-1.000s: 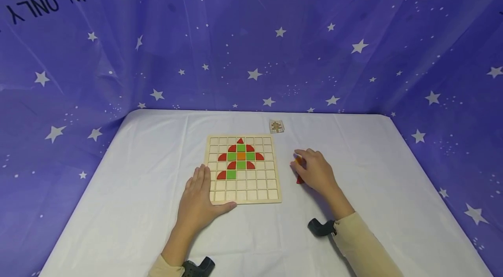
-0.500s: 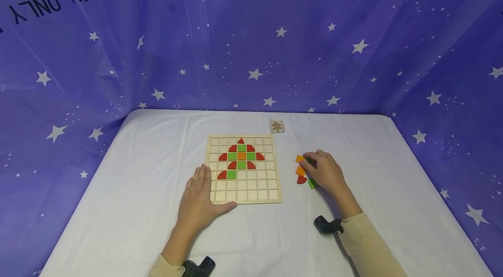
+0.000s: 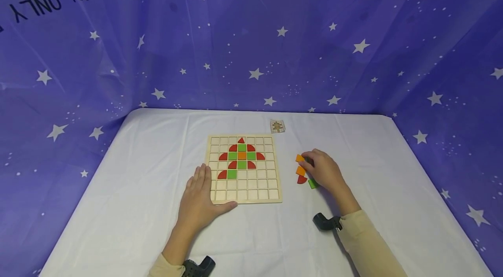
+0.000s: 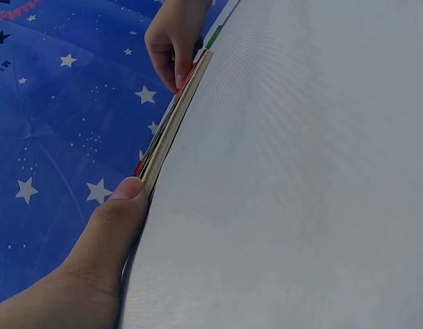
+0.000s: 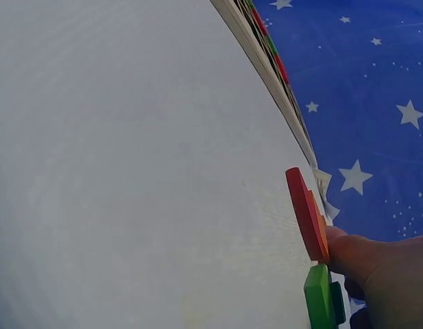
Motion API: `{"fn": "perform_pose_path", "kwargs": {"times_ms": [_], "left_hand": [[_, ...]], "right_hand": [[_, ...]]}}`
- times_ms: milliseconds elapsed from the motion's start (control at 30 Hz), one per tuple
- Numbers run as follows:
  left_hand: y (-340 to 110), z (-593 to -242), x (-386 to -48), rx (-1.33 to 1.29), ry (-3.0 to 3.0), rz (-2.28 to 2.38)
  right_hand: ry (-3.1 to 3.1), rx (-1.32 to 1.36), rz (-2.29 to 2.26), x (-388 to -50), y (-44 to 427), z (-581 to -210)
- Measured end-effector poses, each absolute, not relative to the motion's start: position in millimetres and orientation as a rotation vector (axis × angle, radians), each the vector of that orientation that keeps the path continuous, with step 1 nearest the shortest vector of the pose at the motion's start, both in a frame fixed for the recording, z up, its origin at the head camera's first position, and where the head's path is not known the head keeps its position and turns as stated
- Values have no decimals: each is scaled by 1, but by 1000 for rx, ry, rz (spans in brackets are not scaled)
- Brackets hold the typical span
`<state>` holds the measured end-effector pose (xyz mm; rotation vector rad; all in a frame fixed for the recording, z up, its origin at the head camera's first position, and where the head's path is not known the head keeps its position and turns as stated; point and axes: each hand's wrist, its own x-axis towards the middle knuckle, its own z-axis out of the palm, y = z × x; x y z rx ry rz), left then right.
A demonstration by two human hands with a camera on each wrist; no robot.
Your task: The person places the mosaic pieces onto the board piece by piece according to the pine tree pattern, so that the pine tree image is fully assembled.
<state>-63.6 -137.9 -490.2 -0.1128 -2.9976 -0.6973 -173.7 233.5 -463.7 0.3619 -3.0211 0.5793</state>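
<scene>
A pale wooden grid board [image 3: 247,186] lies on the white table. Red quarter-rounds, green squares, an orange square and a red triangle form a tree-like pattern on it. My left hand [image 3: 198,200] rests against its left edge, with the thumb at the near edge. Right of the board, my right hand [image 3: 324,170] bends over loose pieces, thumb and forefinger around a mostly hidden green piece [image 3: 308,160]. Whether they pinch it is unclear. Beside the thumb lie orange squares [image 3: 300,171], a red quarter-round [image 3: 301,179] and another green block [image 5: 321,296].
A small pattern card [image 3: 277,126] with a brown tree lies beyond the board's far right corner. Dark wrist devices [image 3: 326,222] sit at both sleeves. A blue star-printed curtain [image 3: 251,50] surrounds the table's far edge and sides.
My right hand has shifted right over the loose pieces, uncovering orange, red and green ones, then nearly stopped. My left hand and the board stay put.
</scene>
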Motion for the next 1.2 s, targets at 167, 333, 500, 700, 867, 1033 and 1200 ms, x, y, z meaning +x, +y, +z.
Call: {"fn": "perform_pose_path", "kwargs": {"times_ms": [167, 333, 500, 700, 867, 1033, 1200], "left_hand": [[-138, -489, -64, -111, -2997, -699], [-137, -489, -64, -106, -2999, -706], [-137, -489, -65, -103, -2998, -703], [-136, -489, -65, -101, -3001, -702], [-136, -489, -64, -98, -2999, -702], [-136, -489, -65, -99, -3001, -688], [-136, -489, -65, -99, -3002, -683]], "right_hand": [[-3001, 388, 551, -173, 230, -465], [-2980, 425, 587, -173, 223, -462], [-2995, 513, 596, -172, 205, -458], [-2964, 659, 602, -169, 175, -456], [-2931, 777, 577, -162, 147, -452], [-2950, 862, 541, -153, 122, -449], [-2952, 953, 484, -147, 103, -449]]}}
